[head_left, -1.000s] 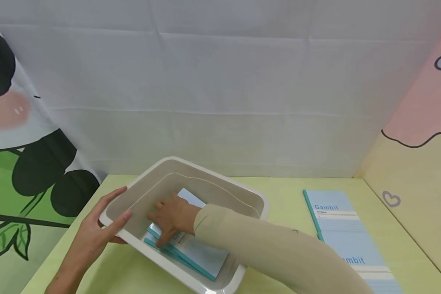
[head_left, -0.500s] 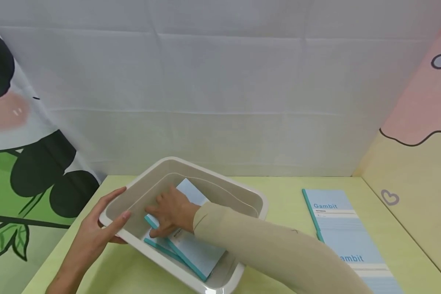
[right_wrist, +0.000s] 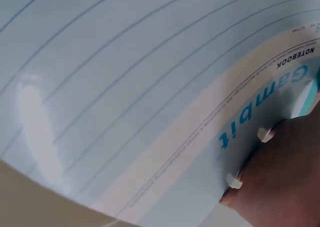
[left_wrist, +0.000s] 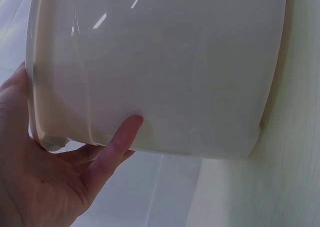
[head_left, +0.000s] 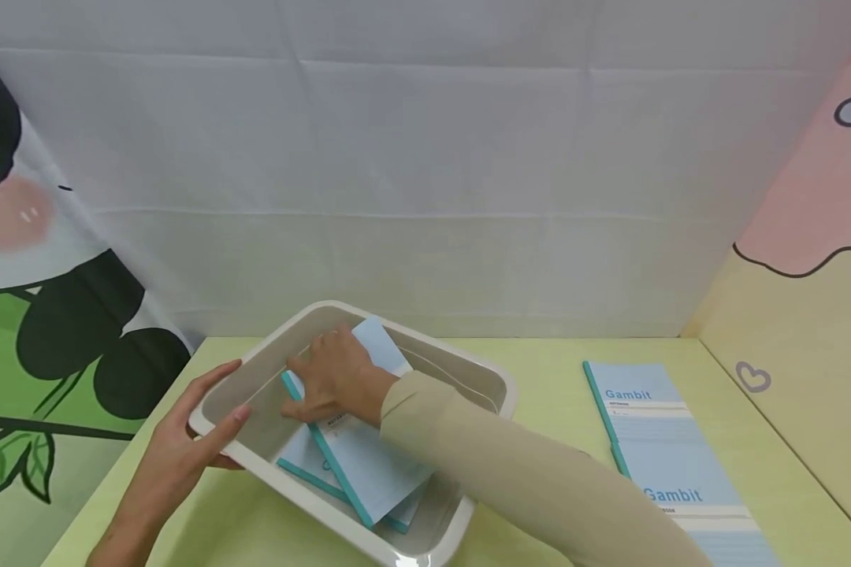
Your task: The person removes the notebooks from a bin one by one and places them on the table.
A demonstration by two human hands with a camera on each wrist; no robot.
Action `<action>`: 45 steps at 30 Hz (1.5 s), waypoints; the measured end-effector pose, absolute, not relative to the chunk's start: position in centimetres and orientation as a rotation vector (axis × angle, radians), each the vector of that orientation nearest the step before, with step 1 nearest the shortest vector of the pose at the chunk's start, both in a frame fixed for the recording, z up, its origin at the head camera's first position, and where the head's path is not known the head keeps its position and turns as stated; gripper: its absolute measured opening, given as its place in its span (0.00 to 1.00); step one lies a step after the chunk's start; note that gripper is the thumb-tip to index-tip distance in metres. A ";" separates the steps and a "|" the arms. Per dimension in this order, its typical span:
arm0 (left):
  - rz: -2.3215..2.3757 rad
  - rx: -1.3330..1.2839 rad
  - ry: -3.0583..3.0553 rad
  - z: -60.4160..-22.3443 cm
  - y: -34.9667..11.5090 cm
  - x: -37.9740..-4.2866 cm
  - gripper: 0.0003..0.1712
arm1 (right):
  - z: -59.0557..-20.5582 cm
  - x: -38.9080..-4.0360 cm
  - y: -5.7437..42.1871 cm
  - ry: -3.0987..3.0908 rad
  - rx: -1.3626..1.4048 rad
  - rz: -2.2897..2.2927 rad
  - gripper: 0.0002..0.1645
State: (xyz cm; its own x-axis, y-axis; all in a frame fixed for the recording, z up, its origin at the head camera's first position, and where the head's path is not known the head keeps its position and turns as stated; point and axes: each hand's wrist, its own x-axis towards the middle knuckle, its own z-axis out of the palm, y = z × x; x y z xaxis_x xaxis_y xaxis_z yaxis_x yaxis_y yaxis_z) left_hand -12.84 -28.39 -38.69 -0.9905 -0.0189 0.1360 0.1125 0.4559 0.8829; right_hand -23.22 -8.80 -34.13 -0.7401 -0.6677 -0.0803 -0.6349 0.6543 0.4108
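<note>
Head view: left hand round bin rim, right hand (grip partly hidden) apparently round upper notebook.

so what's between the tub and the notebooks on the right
Head view: yellow tabletop between the tub and the notebooks, with the right sleeve crossing over it.

Left corner: taken by the left hand gripping the bin.
Middle: blocked by the right hand and the blue notebook it holds.
Right rim: barred by the sleeve crossing the bin.
Back-right inside: open pocket between blue notebook and bin wall.
Tabletop: passage right of the bin, beyond the sleeve, up to the notebook pair.
</note>
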 end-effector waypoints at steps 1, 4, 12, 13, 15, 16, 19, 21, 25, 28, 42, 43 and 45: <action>-1.571 -0.080 -2.573 -38.7 -28.4 -12.9 0.37 | -34.0 -23.3 -8.7 -2.785 1.099 -0.628 0.44; -1.565 -0.073 -2.575 -38.7 -28.5 -12.9 0.37 | -33.4 -23.6 -8.5 -2.780 1.086 -0.593 0.43; -1.568 -0.067 -2.570 -38.7 -28.4 -12.9 0.37 | -31.1 -24.5 -7.6 -2.857 1.010 -0.343 0.38; -1.570 -0.071 -2.566 -38.7 -28.4 -12.9 0.37 | -30.7 -24.6 -7.4 -2.863 0.994 -0.338 0.38; -1.566 -0.071 -2.567 -38.7 -28.3 -12.9 0.37 | -30.1 -24.8 -7.0 -2.870 0.965 -0.324 0.39; -1.565 -0.073 -2.566 -38.6 -28.3 -12.9 0.37 | -29.7 -24.9 -6.8 -2.876 0.949 -0.330 0.40; -1.563 -0.077 -2.563 -38.6 -28.3 -12.9 0.37 | -28.7 -25.2 -6.2 -2.883 0.906 -0.323 0.41; -1.566 -0.077 -2.559 -38.7 -28.3 -12.9 0.37 | -28.1 -25.4 -5.7 -2.882 0.883 -0.311 0.41; -1.572 -0.070 -2.556 -38.8 -28.3 -13.0 0.37 | -27.0 -25.8 -4.6 -2.873 0.845 -0.284 0.41; -1.575 -0.071 -2.560 -38.8 -28.3 -13.1 0.37 | -26.4 -26.1 -3.5 -2.879 0.818 -0.247 0.41; -1.562 -0.091 -2.559 -38.7 -28.0 -13.3 0.38 | -22.9 -27.2 0.1 -2.918 0.690 -0.126 0.43; -1.560 -0.090 -2.561 -38.6 -28.0 -13.3 0.38 | -22.7 -27.3 0.2 -2.924 0.685 -0.117 0.43; -1.555 -0.083 -2.568 -38.6 -28.1 -13.3 0.38 | -22.3 -27.3 0.6 -2.933 0.683 -0.099 0.43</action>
State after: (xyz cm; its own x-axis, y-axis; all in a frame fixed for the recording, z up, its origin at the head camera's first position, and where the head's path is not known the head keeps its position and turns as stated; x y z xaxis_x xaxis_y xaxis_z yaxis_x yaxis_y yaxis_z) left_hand -13.29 -28.06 -38.61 -0.9889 -0.0247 0.1464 0.1183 0.4648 0.8775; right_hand -27.34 0.56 -22.35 -0.8893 -0.4438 0.1103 -0.4354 0.8955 0.0925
